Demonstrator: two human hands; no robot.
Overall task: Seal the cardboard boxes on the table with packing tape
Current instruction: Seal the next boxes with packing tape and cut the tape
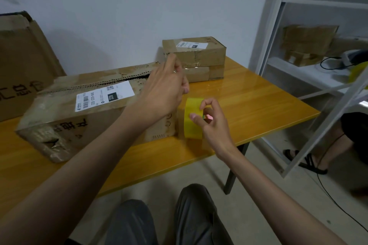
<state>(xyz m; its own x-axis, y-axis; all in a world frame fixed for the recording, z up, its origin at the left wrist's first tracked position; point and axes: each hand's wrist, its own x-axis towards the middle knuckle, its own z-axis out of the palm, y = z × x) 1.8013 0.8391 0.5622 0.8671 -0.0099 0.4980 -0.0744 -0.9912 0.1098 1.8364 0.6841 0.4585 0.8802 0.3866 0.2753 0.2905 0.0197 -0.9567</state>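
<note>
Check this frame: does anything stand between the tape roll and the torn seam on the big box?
Nothing visible does. The right hand holds the tape roll beside the big box; the left hand is raised over the box's right end, near the torn seam.

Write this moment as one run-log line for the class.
right hand: holds tape roll | left hand: raised over large box, fingers curled | seam: torn, open

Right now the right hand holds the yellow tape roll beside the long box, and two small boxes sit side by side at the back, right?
Not quite. The head view shows the two small boxes stacked, not side by side. The right hand does hold the yellow tape roll beside the long box.
</note>
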